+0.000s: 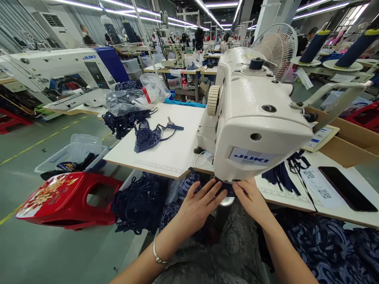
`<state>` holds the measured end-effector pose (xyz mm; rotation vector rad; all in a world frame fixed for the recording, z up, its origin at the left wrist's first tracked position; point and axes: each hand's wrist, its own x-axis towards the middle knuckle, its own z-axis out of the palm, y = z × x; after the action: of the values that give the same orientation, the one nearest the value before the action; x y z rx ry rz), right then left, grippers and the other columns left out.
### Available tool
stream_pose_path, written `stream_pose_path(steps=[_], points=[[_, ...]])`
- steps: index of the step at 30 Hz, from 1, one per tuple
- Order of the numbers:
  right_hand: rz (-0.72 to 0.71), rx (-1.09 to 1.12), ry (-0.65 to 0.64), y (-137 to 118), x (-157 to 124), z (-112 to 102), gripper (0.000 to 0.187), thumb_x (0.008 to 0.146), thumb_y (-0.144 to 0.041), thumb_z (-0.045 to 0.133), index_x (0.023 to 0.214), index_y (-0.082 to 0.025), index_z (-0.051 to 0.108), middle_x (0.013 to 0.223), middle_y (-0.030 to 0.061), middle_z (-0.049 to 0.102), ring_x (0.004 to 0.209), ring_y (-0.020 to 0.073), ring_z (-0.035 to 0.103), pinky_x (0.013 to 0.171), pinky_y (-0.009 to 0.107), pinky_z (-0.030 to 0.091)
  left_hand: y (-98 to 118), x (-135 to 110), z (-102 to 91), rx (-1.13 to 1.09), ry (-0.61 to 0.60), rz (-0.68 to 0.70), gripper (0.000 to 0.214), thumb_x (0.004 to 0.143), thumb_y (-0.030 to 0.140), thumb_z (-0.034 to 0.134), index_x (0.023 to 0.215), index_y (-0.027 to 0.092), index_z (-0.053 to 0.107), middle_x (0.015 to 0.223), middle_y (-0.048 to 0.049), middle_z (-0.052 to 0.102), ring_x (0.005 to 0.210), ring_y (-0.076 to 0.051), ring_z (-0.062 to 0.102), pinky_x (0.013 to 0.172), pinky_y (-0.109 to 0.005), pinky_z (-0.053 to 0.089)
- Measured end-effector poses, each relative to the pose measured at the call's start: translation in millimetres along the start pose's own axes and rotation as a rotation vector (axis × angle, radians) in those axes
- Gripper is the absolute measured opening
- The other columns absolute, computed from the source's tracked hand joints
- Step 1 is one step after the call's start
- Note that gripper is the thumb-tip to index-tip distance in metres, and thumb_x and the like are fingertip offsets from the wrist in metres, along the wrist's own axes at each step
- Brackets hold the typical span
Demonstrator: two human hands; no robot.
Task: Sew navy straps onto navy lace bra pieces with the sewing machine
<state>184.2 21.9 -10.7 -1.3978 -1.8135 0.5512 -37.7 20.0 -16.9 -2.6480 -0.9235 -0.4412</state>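
A white JUKI sewing machine [251,114] stands on the white table [166,154], its head end facing me. My left hand [199,203] lies under the machine head with fingers stretched flat on a dark navy piece of fabric [227,188]. My right hand [251,199] rests beside it, fingers pressed onto the same piece at the needle area. The machine head hides most of the fabric and the fingertips. A navy lace garment [148,136] lies on the table to the left.
A red plastic stool [69,199] and a clear bin [74,154] stand on the floor at left. Navy lace pieces [139,201] pile below the table. A black phone [346,187], QR paper [318,185], cardboard box [352,142] and fan [276,45] are at right. Other machines stand behind.
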Motion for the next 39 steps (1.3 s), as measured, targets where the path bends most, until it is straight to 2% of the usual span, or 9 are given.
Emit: stream_pose_path(steps=[7, 14, 21, 30, 34, 39], points=[[0.01, -0.017, 0.013, 1.6, -0.5, 1.9, 0.029, 0.098, -0.034, 0.041, 0.1, -0.028, 0.069, 0.115, 0.0064, 0.062, 0.117, 0.0283, 0.047, 0.1, 0.046, 0.038, 5.2, -0.6, 1.1, 0.025, 0.055, -0.04, 0.061, 0.088, 0.002, 0.037, 0.143, 0.029, 0.043, 0.147, -0.0004, 0.047, 0.14, -0.017, 0.034, 0.112, -0.038, 0.017], [0.01, -0.032, -0.026, 1.9, 0.3, -0.7, 0.03, 0.099, -0.034, 0.039, 0.107, -0.029, 0.068, 0.116, 0.0066, 0.062, 0.12, 0.0288, 0.044, 0.101, 0.048, 0.036, 19.7, 1.5, 0.8, 0.052, 0.075, -0.121, 0.052, 0.093, 0.01, 0.04, 0.141, 0.028, 0.046, 0.147, -0.001, 0.047, 0.136, -0.017, 0.038, 0.105, -0.035, 0.024], [-0.067, -0.102, 0.021, 4.4, -1.9, 0.9, 0.027, 0.099, -0.029, 0.04, 0.115, -0.03, 0.062, 0.124, 0.0043, 0.06, 0.123, 0.0284, 0.041, 0.104, 0.05, 0.03, 13.9, 2.6, -0.5, 0.001, 0.097, -0.096, 0.054, 0.092, 0.006, 0.036, 0.141, 0.027, 0.047, 0.145, -0.0013, 0.05, 0.134, -0.017, 0.04, 0.105, -0.036, 0.024], [-0.08, -0.111, 0.039, 2.2, -3.0, 2.6, 0.02, 0.099, -0.026, 0.041, 0.102, -0.027, 0.061, 0.12, 0.0044, 0.059, 0.119, 0.0277, 0.04, 0.101, 0.048, 0.031, 13.1, 2.8, 0.3, -0.026, 0.101, -0.085, 0.056, 0.09, 0.004, 0.037, 0.141, 0.026, 0.047, 0.143, -0.0038, 0.052, 0.134, -0.018, 0.042, 0.106, -0.034, 0.021], [-0.091, -0.131, 0.053, 3.5, -3.3, 3.3, 0.019, 0.098, -0.024, 0.042, 0.094, -0.026, 0.06, 0.109, 0.0048, 0.061, 0.111, 0.0268, 0.045, 0.097, 0.047, 0.034, 13.0, 2.9, 0.0, -0.05, 0.084, -0.092, 0.053, 0.092, 0.007, 0.037, 0.141, 0.026, 0.047, 0.145, -0.0035, 0.05, 0.133, -0.018, 0.042, 0.105, -0.034, 0.021], [-0.103, -0.138, 0.055, 5.3, -3.8, 3.3, 0.019, 0.098, -0.023, 0.042, 0.097, -0.026, 0.06, 0.112, 0.0043, 0.06, 0.112, 0.0265, 0.045, 0.097, 0.046, 0.034, 12.6, 1.2, 2.0, -0.074, 0.08, -0.084, 0.052, 0.093, 0.01, 0.04, 0.142, 0.026, 0.045, 0.145, -0.0035, 0.05, 0.134, -0.019, 0.04, 0.105, -0.034, 0.021]])
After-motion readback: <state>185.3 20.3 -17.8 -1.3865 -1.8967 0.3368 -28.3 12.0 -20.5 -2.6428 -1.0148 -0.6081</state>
